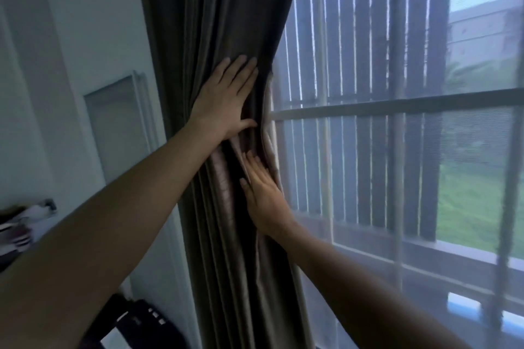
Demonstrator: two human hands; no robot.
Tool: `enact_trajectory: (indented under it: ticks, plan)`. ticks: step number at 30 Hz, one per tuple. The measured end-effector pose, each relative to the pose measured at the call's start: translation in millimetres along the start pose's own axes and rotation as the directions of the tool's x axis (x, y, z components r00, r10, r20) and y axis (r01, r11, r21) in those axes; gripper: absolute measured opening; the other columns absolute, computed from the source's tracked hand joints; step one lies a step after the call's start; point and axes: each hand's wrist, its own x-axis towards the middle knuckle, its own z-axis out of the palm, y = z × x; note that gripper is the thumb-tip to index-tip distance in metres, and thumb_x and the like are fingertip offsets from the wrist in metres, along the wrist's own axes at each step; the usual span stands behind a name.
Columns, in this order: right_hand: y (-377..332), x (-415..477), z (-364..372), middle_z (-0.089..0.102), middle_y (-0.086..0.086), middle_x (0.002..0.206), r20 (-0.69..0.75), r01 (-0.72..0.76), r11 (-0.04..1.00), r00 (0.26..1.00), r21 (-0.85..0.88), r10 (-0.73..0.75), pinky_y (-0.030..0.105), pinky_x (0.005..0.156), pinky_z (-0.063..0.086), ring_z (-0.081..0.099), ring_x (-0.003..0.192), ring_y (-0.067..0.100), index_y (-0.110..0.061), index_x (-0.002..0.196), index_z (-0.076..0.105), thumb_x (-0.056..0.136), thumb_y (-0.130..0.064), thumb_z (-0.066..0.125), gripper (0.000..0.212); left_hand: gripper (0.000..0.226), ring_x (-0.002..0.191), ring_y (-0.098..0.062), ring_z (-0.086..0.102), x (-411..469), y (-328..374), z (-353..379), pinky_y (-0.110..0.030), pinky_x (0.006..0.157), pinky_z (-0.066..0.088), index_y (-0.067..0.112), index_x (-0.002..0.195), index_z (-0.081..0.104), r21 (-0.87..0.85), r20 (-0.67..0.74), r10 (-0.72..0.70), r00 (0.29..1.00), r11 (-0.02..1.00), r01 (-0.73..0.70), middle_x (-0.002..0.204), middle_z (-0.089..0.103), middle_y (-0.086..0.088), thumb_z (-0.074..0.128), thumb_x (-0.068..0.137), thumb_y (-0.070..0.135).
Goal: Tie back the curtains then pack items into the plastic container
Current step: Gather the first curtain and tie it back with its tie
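A dark olive-brown curtain point(215, 22) hangs bunched in folds at the left side of the window. My left hand point(226, 99) lies flat on the gathered cloth, fingers straight and pointing up to the right. Just below it, my right hand point(263, 195) presses flat against the curtain's right edge, its fingers reaching into the folds. No tie-back is visible, and no plastic container is in view.
A sheer white net curtain point(397, 150) covers the window point(368, 110) on the right, with bars and grass beyond. A white wall with a framed panel point(116, 127) is on the left. Striped cloth point(19, 229) and a dark object point(139, 323) lie low at the left.
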Motion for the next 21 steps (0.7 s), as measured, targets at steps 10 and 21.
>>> enact_trajectory:
  ticks: [10,21]
  plan:
    - [-0.1,56.0,109.9,0.009,-0.002,0.162,-0.015,0.072,0.996,0.997,-0.048,-0.072,0.030,0.122,0.004,-0.002,0.146,0.006,-0.022,0.155,0.012,0.102,-0.036,0.020,0.056,0.102,0.148,-0.024,-0.006,-18.3,-62.5,116.7,-0.041,0.119,-0.008,0.008,0.151,-0.006,-0.015,0.026,-0.039,0.999,0.999,0.039,0.160,-0.006,-0.008,0.045,0.085,0.067]
    - [-6.9,113.9,190.0,0.028,0.005,0.158,0.176,-0.044,0.983,0.984,0.179,0.012,0.021,0.116,0.016,0.022,0.146,0.019,-0.018,0.153,0.024,0.106,-0.022,0.033,0.048,0.100,0.146,-0.025,-0.016,-53.0,-127.4,201.1,-0.042,0.118,-0.013,0.009,0.148,-0.018,0.116,0.234,-0.150,0.961,0.985,0.125,0.158,-0.019,-0.009,0.027,0.086,0.074]
